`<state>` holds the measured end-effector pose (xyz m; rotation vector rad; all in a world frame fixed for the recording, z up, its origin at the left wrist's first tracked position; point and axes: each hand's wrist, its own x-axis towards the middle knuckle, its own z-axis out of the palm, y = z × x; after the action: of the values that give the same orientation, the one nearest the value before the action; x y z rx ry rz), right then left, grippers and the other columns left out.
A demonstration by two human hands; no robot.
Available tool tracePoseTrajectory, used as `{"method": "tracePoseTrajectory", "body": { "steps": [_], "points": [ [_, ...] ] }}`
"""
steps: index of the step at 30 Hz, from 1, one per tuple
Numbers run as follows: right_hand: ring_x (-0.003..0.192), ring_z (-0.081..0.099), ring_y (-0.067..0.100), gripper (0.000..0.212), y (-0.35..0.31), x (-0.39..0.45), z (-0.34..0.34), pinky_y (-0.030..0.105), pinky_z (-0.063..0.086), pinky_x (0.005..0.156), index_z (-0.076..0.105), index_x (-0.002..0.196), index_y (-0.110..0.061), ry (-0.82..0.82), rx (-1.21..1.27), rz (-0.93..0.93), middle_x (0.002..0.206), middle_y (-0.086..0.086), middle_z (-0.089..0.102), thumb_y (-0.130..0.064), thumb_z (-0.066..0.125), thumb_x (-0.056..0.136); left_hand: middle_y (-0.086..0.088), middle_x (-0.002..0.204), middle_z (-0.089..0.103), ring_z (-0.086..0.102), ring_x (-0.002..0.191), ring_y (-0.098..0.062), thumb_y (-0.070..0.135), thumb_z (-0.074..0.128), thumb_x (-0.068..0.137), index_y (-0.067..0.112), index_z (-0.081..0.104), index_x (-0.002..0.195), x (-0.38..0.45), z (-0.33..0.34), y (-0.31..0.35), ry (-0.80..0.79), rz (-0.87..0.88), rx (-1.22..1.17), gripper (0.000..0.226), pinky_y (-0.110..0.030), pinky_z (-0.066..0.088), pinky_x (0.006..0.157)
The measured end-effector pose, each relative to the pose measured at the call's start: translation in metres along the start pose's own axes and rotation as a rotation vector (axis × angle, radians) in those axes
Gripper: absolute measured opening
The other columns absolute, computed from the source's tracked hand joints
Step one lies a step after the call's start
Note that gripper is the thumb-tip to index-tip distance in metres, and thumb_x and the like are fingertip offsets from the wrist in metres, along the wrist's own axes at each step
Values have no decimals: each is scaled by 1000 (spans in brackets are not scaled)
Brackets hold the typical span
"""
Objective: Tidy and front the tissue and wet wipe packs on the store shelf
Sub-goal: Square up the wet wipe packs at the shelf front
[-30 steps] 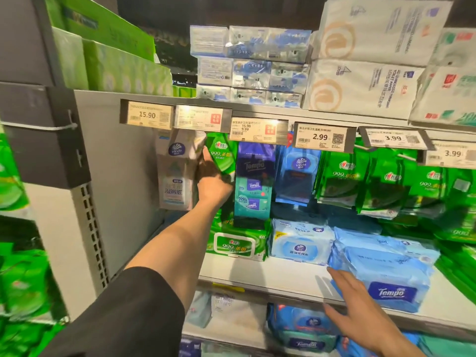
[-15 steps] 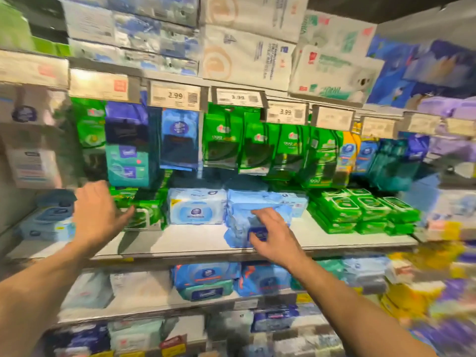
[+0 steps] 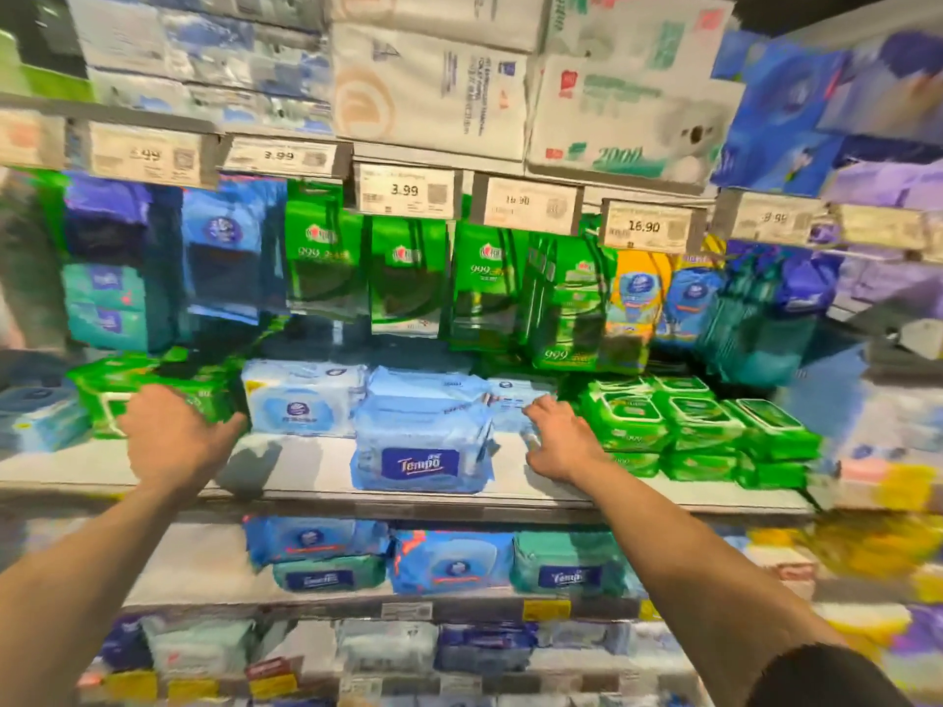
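The white shelf [image 3: 306, 466] carries green wipe packs [image 3: 678, 426], pale blue packs [image 3: 303, 400] and a Tempo pack [image 3: 421, 451].

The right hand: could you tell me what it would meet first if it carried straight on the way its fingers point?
Most likely the small pale blue pack lying just beyond the right hand's fingertips, beside the Tempo pack. Blur hides whether they already touch.
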<state>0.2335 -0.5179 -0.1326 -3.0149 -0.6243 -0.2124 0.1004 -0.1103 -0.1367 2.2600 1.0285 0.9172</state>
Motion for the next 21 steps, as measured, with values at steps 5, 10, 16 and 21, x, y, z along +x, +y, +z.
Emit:
{"method": "tracePoseTrajectory", "body": {
  "steps": [5,10,16,21],
  "points": [
    [145,24,30,83,9,40,9,41,30,115,30,151,-16,-103,-62,-40,160,8,20,-25,71,79,-30,104,54,48,102,-46,33,93,57,-6,51,115,-21,-4,7,2,336,117,81,-54,41,90],
    [137,33,31,97,11,72,21,44,29,113,15,154,-11,-52,-78,-1,156,7,24,-26,72,77,-25,117,49,43,111,-43,31,95,53,-2,42,132,-43,-11,8,-73,466,136,100,-53,39,96],
    [135,36,34,84,5,78,17,48,24,111,33,146,-18,-45,-172,71,156,11,27,-22,75,73,-21,120,45,42,113,-39,32,94,55,1,40,134,-55,-19,11,-142,473,159,101,-51,41,97],
    [136,35,30,87,7,68,28,52,24,112,29,145,-20,-76,-156,70,149,8,38,-19,77,72,-23,133,37,38,123,-42,43,92,52,4,34,141,-43,-25,36,-127,552,184,113,-51,39,105]
  ]
}}
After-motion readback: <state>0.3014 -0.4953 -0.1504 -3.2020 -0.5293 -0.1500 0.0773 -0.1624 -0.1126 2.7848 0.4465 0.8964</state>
